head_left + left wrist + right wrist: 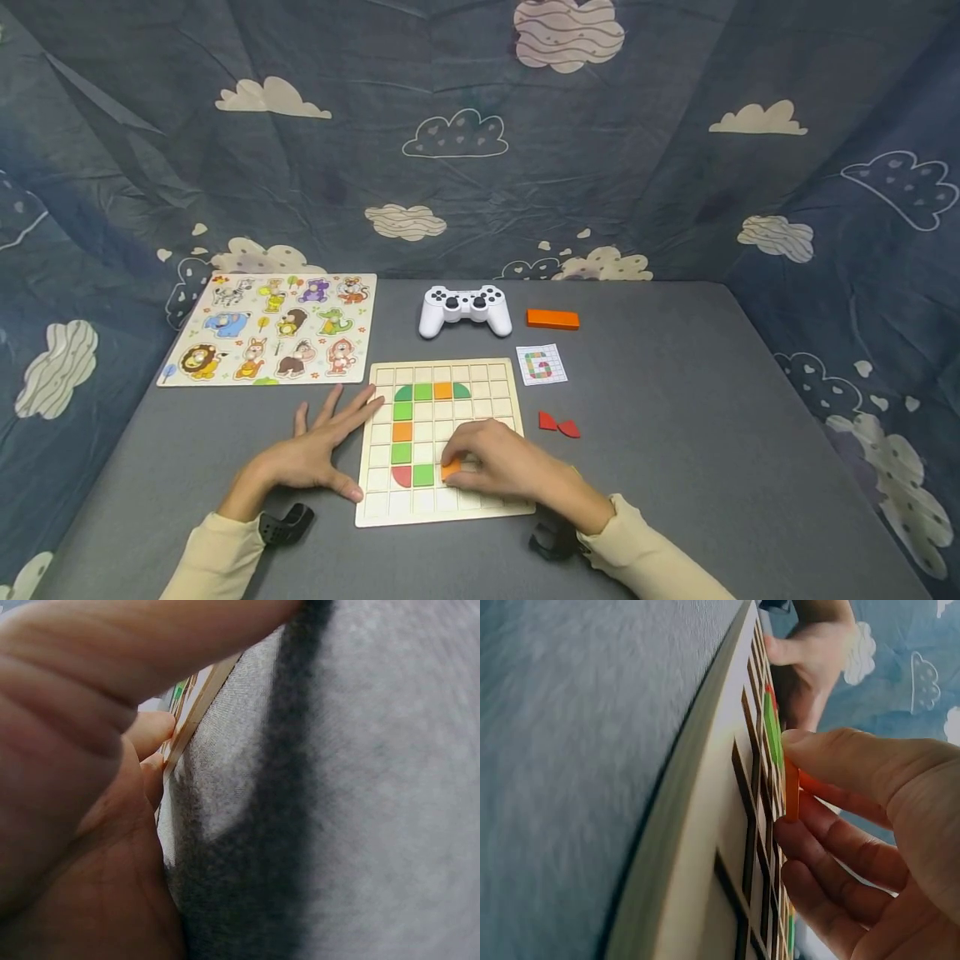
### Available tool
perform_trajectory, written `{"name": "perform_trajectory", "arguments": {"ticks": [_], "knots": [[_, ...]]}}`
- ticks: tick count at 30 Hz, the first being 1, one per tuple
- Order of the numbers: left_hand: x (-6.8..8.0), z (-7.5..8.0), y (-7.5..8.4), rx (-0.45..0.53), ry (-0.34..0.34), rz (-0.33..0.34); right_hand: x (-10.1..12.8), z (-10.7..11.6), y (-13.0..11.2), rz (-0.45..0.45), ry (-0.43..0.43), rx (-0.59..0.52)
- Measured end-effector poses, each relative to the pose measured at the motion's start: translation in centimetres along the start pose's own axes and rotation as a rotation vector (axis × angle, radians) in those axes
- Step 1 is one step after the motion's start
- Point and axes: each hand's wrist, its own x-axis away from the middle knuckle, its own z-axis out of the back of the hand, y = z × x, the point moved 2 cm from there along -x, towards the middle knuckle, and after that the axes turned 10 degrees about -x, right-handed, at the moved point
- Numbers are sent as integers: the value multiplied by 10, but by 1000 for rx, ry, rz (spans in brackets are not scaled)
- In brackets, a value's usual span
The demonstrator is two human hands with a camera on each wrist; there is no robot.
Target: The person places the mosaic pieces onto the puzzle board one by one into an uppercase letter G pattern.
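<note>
- Orange tile point(450, 472): my right hand point(498, 462) has it pinched between thumb and fingertips, tilted on edge over the bottom coloured row of the grid board point(442, 510), just right of the green square point(423, 475).
- In the right wrist view the orange tile point(791, 789) stands with one edge down at the cell and the other lifted, so I judge it not yet seated.
- My left hand point(318, 450) lies flat on the grey table point(675, 467) with fingers spread and relaxed, holding nothing; its fingertips touch the board's left edge, which the left wrist view shows as the board rim point(196, 712) against the fingers point(150, 731).
- On the board I see a letter shape partly filled: a top row of green and orange pieces, a column going down, and a red quarter piece point(402, 477) at the bottom-left corner of the shape.
- Step in hand, as I read it: laying this tile into the bottom row, working toward the figure on the pattern card point(541, 364).
- Next move, I judge, calls for lowering the raised edge until the tile drops flush, then letting go without nudging the green neighbour.
- Two red pieces point(558, 424) lie off the board to its right, near my right hand.
</note>
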Motion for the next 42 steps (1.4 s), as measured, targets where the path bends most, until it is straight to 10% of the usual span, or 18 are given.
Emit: {"name": "perform_trajectory", "arguments": {"ticks": [42], "knots": [[1, 1, 0, -1, 9, -21, -6, -8, -9, -47, -26, 88]]}}
